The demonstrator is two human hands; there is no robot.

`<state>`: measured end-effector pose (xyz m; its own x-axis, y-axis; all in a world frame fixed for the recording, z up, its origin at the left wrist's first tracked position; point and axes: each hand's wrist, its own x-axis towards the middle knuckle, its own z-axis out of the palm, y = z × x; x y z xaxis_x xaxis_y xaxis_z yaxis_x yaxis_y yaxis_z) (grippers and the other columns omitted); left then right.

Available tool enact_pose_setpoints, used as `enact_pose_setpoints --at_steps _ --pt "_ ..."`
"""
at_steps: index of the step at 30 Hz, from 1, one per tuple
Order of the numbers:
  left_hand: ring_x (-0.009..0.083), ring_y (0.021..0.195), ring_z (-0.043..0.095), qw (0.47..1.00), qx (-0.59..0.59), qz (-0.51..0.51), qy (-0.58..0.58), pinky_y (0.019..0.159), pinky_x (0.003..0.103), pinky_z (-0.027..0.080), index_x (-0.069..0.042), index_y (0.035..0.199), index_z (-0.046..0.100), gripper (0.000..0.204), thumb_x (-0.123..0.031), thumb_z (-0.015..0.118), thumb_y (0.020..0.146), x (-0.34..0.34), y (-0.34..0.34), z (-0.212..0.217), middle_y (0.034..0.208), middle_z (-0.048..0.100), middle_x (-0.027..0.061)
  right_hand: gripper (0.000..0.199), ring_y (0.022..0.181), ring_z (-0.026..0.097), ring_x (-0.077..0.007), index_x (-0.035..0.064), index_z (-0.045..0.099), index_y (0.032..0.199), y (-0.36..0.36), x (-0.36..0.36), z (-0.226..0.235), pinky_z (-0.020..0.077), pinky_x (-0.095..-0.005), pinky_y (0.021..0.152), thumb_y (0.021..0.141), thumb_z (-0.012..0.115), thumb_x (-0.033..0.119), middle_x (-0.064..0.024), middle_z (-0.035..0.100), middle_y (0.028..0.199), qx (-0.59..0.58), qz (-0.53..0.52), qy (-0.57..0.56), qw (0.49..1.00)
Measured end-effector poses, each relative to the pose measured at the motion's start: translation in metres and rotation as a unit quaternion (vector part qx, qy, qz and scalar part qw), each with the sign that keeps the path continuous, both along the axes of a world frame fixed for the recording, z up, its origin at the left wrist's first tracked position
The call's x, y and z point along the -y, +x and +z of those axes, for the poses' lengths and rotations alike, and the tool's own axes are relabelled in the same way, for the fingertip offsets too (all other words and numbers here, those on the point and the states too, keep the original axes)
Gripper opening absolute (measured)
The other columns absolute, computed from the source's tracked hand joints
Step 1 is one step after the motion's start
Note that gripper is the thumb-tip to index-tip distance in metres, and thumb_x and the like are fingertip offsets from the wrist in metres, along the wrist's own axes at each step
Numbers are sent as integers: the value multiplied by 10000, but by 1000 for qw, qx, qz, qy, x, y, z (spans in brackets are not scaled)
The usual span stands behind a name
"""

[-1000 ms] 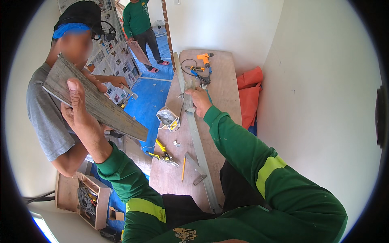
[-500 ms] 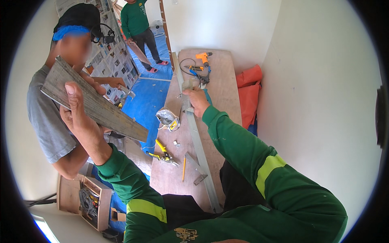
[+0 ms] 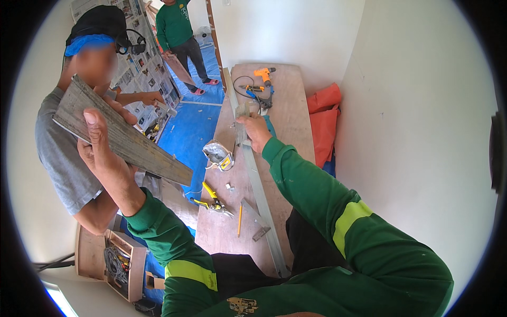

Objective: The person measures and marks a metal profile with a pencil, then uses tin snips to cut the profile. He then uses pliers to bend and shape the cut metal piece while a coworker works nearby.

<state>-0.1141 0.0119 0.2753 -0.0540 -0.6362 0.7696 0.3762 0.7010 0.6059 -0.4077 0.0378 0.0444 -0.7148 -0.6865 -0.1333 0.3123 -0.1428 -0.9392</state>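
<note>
Raised at the left, my left hand grips a grey, wood-grained plank, thumb up along its face. My right hand reaches over the bench and pinches a short greyish metal piece against a long metal channel. Whether that piece is separate from the channel is hard to see. The channel runs lengthwise over the wooden bench. Close to its near end lie a small square, a pencil and yellow-handled tin snips. A white container with a yellow label stands left of the channel.
An orange drill and blue hand tool lie at the bench's far end. A co-worker holding a tool stands left, behind the plank; another person is farther back. Red sheeting sits by the right wall. A wooden toolbox is lower left.
The co-worker's hand with the tool has shifted up a little. My hands, the plank and the metal piece are almost where they were.
</note>
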Motion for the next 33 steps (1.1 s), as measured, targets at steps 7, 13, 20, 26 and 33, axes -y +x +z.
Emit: enact_pose_setpoints --at_steps 7,13,20,26,33 --pt "147 762 663 1000 -13 6 -2 658 275 489 91 1395 631 681 -496 638 1049 0 -3 1 923 685 80 393 925 625 -195 -33 659 1203 -1 0 -1 506 -381 801 880 755 170 -113 692 1067 -7 -3 6 1000" --pt "161 768 667 1000 -6 15 -2 666 296 510 62 1325 650 631 -500 665 1038 -5 7 6 925 693 102 525 1060 698 -311 -66 610 1332 -42 4 -75 544 -425 859 881 733 174 -227 712 1179 -199 17 99 975" --pt "150 802 682 997 -43 68 -13 726 292 523 23 1380 682 759 -633 615 1004 -4 28 11 919 681 51 602 1233 677 -418 -15 738 1284 -87 -79 -187 543 -499 1027 868 719 421 -326 685 1315 -534 547 525 374" --pt "151 802 710 997 -28 68 -38 723 264 562 9 1389 678 788 -668 612 989 3 42 11 934 692 50 571 1102 740 -421 -105 736 1202 -84 -67 -155 586 -446 898 828 716 326 -316 742 1184 -392 261 497 729" --pt "149 815 710 997 -35 67 -13 721 259 568 14 1400 666 800 -670 619 988 14 45 7 959 691 48 399 1138 725 -431 -53 789 1078 -89 -96 -160 571 -483 942 866 662 261 -302 751 1139 -426 266 579 642"
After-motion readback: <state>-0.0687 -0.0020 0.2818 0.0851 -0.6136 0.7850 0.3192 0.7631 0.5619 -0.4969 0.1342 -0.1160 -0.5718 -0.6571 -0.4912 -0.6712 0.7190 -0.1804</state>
